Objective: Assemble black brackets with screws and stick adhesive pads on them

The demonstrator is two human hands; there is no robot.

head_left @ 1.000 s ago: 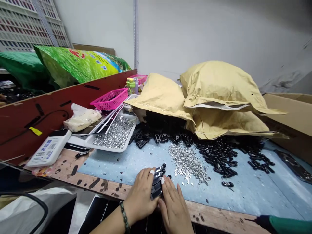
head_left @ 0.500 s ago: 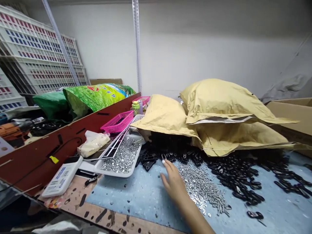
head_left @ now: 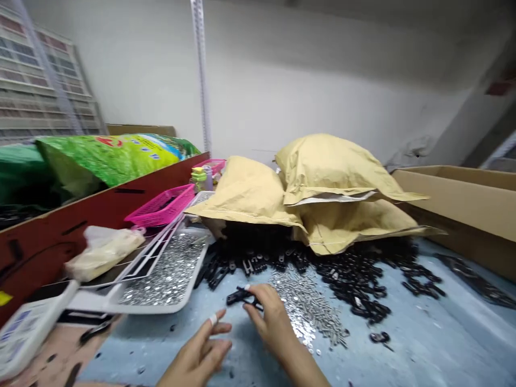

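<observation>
My right hand (head_left: 272, 317) pinches a small black part (head_left: 238, 296) between thumb and fingers, above the blue work surface. Its exact kind cannot be made out. To the left, my left hand (head_left: 203, 344) is held with its fingers apart and holds nothing; a white band wraps one finger. Right of my right hand lies a spread of metal pins (head_left: 318, 306) and small washers (head_left: 304, 328). Behind both hands, black parts (head_left: 220, 275) lie heaped at the mouth of a paper sack (head_left: 250, 188). More black parts (head_left: 358, 285) are scattered on the right.
A white tray of small metal pieces (head_left: 161, 285) stands at left, near a pink basket (head_left: 161, 207) and a white plastic box (head_left: 34, 328). Stacked paper sacks (head_left: 334, 166) fill the back. A cardboard box (head_left: 463, 199) sits at right, a red board (head_left: 100, 207) at left.
My right hand has drawn back from the heap with a black part in its fingers. My left hand has come into view. The camera view has turned right.
</observation>
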